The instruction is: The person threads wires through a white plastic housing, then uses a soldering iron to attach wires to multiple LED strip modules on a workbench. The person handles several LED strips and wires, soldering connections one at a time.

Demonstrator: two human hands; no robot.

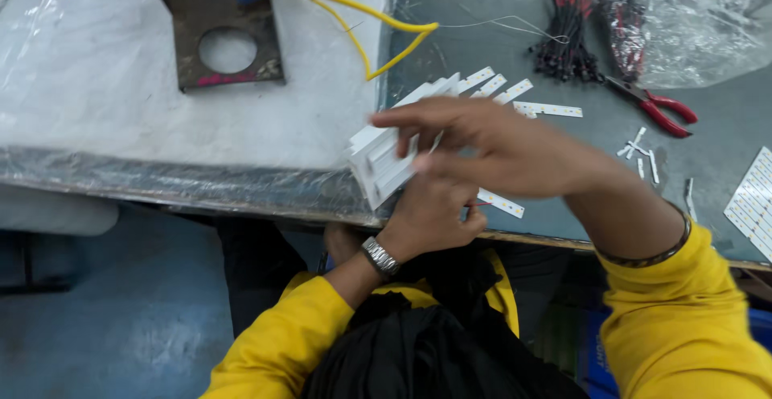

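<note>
While two hands [450,182] grip one white stack [386,158], five strips [515,91] lie beyond.

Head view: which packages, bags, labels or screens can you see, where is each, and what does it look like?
Clear plastic bag: top right of the bench, crumpled, holding red-and-black wires.
Clear plastic sheet: left half of the bench, wrinkled, over a white surface.
Blue crate: under the bench edge, with pale print.
No screens or signs.

head cam | looks steeply down, close over hands [466,174] | bench edge [201,182] crosses mid-frame | single view
</note>
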